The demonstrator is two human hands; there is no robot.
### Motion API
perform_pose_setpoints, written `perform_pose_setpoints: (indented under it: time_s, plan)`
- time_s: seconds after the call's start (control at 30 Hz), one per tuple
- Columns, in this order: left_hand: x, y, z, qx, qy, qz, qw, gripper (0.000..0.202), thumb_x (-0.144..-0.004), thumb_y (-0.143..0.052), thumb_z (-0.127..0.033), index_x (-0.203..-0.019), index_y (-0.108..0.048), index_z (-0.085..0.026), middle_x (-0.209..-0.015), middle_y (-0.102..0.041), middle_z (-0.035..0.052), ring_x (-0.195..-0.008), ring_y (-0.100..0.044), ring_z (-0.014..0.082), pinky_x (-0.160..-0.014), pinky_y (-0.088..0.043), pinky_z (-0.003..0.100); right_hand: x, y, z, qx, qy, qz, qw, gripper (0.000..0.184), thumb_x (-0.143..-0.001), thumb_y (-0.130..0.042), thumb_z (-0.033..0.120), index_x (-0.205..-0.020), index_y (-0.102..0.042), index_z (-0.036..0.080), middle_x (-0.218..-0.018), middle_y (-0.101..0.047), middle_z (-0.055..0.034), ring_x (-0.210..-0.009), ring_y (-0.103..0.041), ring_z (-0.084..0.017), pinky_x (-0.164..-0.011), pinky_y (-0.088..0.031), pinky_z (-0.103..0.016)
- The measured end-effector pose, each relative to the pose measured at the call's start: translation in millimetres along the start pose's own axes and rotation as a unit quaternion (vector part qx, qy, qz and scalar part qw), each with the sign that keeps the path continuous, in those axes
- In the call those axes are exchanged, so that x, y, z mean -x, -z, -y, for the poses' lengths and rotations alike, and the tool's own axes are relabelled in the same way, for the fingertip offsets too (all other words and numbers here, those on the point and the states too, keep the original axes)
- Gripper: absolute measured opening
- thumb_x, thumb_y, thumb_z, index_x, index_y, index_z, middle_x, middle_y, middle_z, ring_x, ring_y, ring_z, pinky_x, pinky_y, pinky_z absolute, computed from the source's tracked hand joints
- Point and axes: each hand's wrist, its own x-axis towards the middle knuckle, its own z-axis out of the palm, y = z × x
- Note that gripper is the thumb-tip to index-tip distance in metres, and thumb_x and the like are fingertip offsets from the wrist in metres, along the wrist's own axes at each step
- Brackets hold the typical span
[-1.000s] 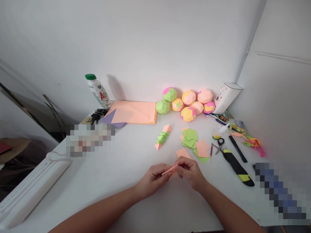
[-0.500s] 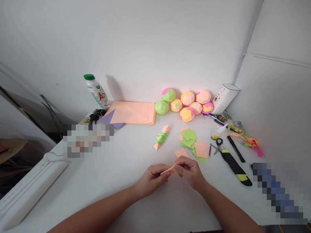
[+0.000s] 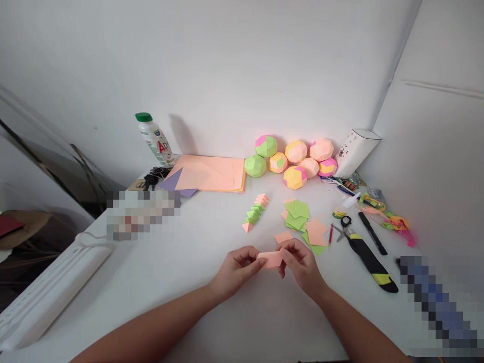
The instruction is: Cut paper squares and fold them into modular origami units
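Note:
Between my two hands is a small folded piece of peach paper (image 3: 270, 259), held just above the white table. My left hand (image 3: 240, 267) pinches its left end with thumb and fingers. At the other end, my right hand (image 3: 300, 259) grips it the same way. Just beyond my right hand lie loose green paper pieces (image 3: 296, 214) and peach paper pieces (image 3: 316, 232), partly overlapping. Farther off to the left, a slanting row of small folded paper units (image 3: 256, 212) in green and peach stands on the table.
Several faceted paper balls (image 3: 295, 177) rest against the back wall. Left of them lies a stack of peach sheets (image 3: 212, 174), with a bottle (image 3: 156, 141) behind. Scissors (image 3: 345, 227), a black-and-yellow cutter (image 3: 372, 262) and a black pen (image 3: 372, 233) lie at the right.
The peach paper has turned from edge-on to showing its broad face. My right hand has shifted slightly right, and both hands still hold the paper. The whole view has shifted a little.

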Motion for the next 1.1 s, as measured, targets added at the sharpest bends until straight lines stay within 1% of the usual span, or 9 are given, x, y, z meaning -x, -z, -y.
perform_pose_setpoints:
  time_s: [0.13,0.2,0.27,0.4,0.7,0.83,0.9,1.0,1.1]
  plan:
    - [-0.4,0.3,3.4,0.018,0.012,0.000,1.000,0.036,-0.075,-0.062,-0.047,-0.063,-0.050,-0.015,-0.058,-0.048,-0.0039,-0.053,-0.041,0.0081,-0.050,-0.031,0.021,0.8,-0.2,-0.9,0.116,0.058,0.006,0.992,0.010,-0.081,-0.058,0.029,-0.082,-0.060,0.019,-0.072,-0.061,-0.0019,-0.052,-0.054,-0.012,-0.048,-0.046,-0.025]
    - [-0.3,0.1,4.0,0.013,0.007,0.006,1.000,0.035,-0.076,-0.061,-0.046,-0.064,-0.051,-0.015,-0.058,-0.048,-0.0039,-0.053,-0.042,0.0080,-0.050,-0.031,0.021,0.6,0.5,-1.4,0.182,0.099,0.020,0.978,0.013,-0.080,-0.060,0.027,-0.089,-0.065,0.019,-0.066,-0.061,-0.0010,-0.054,-0.054,-0.012,-0.050,-0.046,-0.025]
    - [-0.1,0.1,3.8,0.005,-0.004,0.013,1.000,0.033,-0.078,-0.060,-0.044,-0.066,-0.052,-0.015,-0.061,-0.051,-0.0027,-0.057,-0.045,0.0090,-0.053,-0.034,0.021,0.3,1.5,-1.7,0.209,0.113,0.040,0.971,0.016,-0.080,-0.060,0.026,-0.092,-0.069,0.020,-0.060,-0.060,0.0003,-0.053,-0.054,-0.012,-0.050,-0.045,-0.024]
    - [0.6,0.8,3.6,-0.001,-0.029,0.019,0.999,0.028,-0.077,-0.062,-0.041,-0.069,-0.054,-0.015,-0.067,-0.057,0.0003,-0.064,-0.051,0.0121,-0.058,-0.039,0.024,0.0,3.4,0.2,0.196,0.074,0.052,0.976,0.015,-0.081,-0.061,0.029,-0.089,-0.072,0.023,-0.059,-0.062,0.0008,-0.049,-0.053,-0.011,-0.048,-0.044,-0.023]
    - [2.5,3.8,5.8,-0.063,-0.055,-0.006,0.996,0.023,-0.081,-0.060,-0.034,-0.069,-0.052,-0.016,-0.070,-0.054,-0.0007,-0.067,-0.048,0.0110,-0.065,-0.039,0.024,0.6,3.2,8.7,0.183,0.031,0.063,0.981,0.016,-0.079,-0.063,0.031,-0.074,-0.071,0.018,-0.059,-0.062,-0.0005,-0.050,-0.053,-0.010,-0.048,-0.044,-0.021]
    - [2.8,4.8,8.2,-0.042,-0.073,-0.017,0.996,0.016,-0.078,-0.064,-0.029,-0.083,-0.052,-0.019,-0.075,-0.055,-0.0012,-0.071,-0.051,0.0121,-0.067,-0.041,0.025,0.5,3.5,8.6,0.159,0.009,0.066,0.985,0.016,-0.079,-0.063,0.031,-0.075,-0.071,0.017,-0.060,-0.063,-0.0009,-0.049,-0.053,-0.010,-0.047,-0.045,-0.021]
    - [3.3,4.6,6.8,-0.066,-0.086,-0.004,0.994,0.014,-0.079,-0.062,-0.029,-0.087,-0.057,-0.019,-0.076,-0.056,0.0002,-0.073,-0.053,0.0133,-0.069,-0.042,0.026,0.3,2.8,8.9,0.143,-0.002,0.075,0.987,0.016,-0.079,-0.063,0.031,-0.077,-0.072,0.018,-0.063,-0.064,-0.0015,-0.049,-0.053,-0.010,-0.047,-0.046,-0.021]
    - [3.7,3.5,2.8,-0.125,-0.100,0.012,0.987,0.015,-0.082,-0.058,-0.029,-0.078,-0.064,-0.016,-0.073,-0.060,0.0029,-0.071,-0.054,0.0142,-0.069,-0.042,0.027,-0.1,1.6,9.2,0.128,-0.010,0.082,0.988,0.016,-0.077,-0.065,0.032,-0.077,-0.072,0.018,-0.063,-0.064,-0.0013,-0.048,-0.052,-0.009,-0.045,-0.046,-0.021]
    - [3.2,2.4,1.1,-0.123,-0.088,0.002,0.988,0.017,-0.082,-0.058,-0.030,-0.074,-0.064,-0.016,-0.071,-0.060,0.0023,-0.068,-0.054,0.0135,-0.066,-0.042,0.026,-0.3,1.5,8.5,0.126,-0.018,0.080,0.989,0.017,-0.077,-0.065,0.032,-0.076,-0.072,0.017,-0.061,-0.061,-0.0006,-0.048,-0.052,-0.009,-0.045,-0.046,-0.021]
